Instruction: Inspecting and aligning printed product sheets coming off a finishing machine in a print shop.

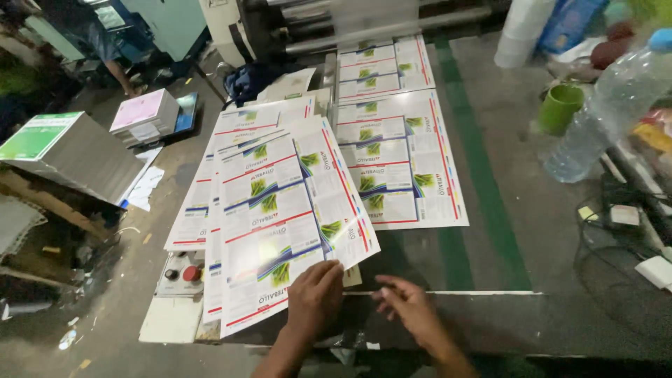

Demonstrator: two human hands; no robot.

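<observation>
Near the front edge of the dark tabletop [490,231] I see my left hand [315,297] resting on the lower corner of the fanned printed sheets [280,210], fingers [329,276] loosely spread and pressed flat on the paper, not gripping it. My right hand [409,308] hovers just beside it over bare tabletop, fingers slack and holding nothing. These glossy white sheets carry rows of label panels with green leaf pictures, blue swooshes, red borders and a strip of colour bars down one edge; they overhang the tabletop's left side. A second flat stack of printed sheets [399,168] lies just beside them, toward the rollers. At right stand a green cup [560,106] and a tilted clear plastic bottle [609,112]. Off left, on the floor, sits a tall grey paper pile with a green top sheet [42,134].
</observation>
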